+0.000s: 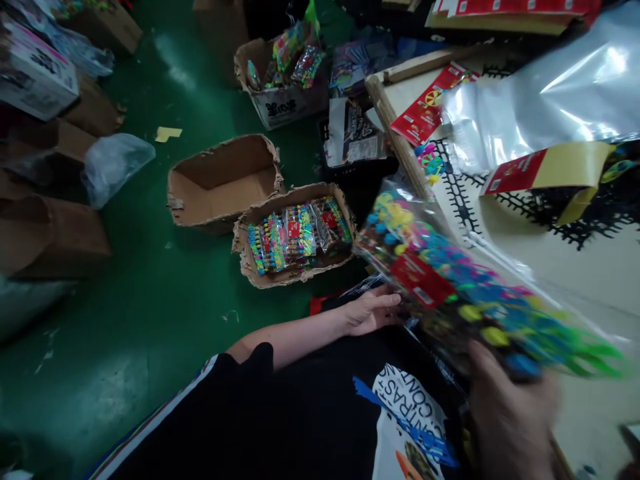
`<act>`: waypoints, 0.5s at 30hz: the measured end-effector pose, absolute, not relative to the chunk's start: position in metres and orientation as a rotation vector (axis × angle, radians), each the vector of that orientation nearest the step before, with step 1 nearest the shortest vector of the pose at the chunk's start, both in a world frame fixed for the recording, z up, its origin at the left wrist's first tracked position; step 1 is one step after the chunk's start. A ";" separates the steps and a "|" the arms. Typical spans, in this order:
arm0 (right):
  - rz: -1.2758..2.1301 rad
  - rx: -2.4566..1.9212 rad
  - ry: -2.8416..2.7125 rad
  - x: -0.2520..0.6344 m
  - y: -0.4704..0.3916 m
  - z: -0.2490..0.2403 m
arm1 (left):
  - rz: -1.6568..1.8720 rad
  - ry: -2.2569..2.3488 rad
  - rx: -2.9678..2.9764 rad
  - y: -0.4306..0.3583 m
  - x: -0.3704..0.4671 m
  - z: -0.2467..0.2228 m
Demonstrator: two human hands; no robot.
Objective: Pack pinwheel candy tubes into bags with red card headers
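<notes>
A clear plastic packet of small colourful toys (480,287), with a red label on it, is tilted in front of me above the table's edge. My right hand (515,407) grips its lower right side, blurred by motion. Below the packet's left end is my left hand (370,311), palm turned up and thumb stretched out. Its fingertips are partly hidden near the packet's lower edge, and I cannot tell if they touch it. To the left on the floor, a torn-edged cardboard box (280,283) holds several similar packets in a row.
An empty cardboard box (220,217) stands beside the filled one. Farther back is a carton of colourful packets (287,107). The table (565,280) at right bears red cards (423,110), black plastic pieces and clear plastic bags (545,87). More cartons (50,233) line the left.
</notes>
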State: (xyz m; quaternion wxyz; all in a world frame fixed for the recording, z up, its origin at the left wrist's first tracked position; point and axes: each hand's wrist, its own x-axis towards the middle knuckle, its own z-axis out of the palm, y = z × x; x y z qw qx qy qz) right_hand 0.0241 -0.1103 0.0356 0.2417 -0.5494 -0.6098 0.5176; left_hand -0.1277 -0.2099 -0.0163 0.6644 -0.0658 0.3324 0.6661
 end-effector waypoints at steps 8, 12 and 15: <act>2.020 -0.890 -2.420 -0.074 -0.156 -0.007 | 1.750 0.945 -0.720 -0.263 -0.211 -0.077; 2.179 -0.915 -2.521 -0.069 -0.157 -0.025 | 1.802 1.361 -0.830 -0.334 -0.264 -0.124; 2.277 -1.041 -2.408 -0.065 -0.157 -0.035 | 1.737 1.579 -0.915 -0.380 -0.288 -0.144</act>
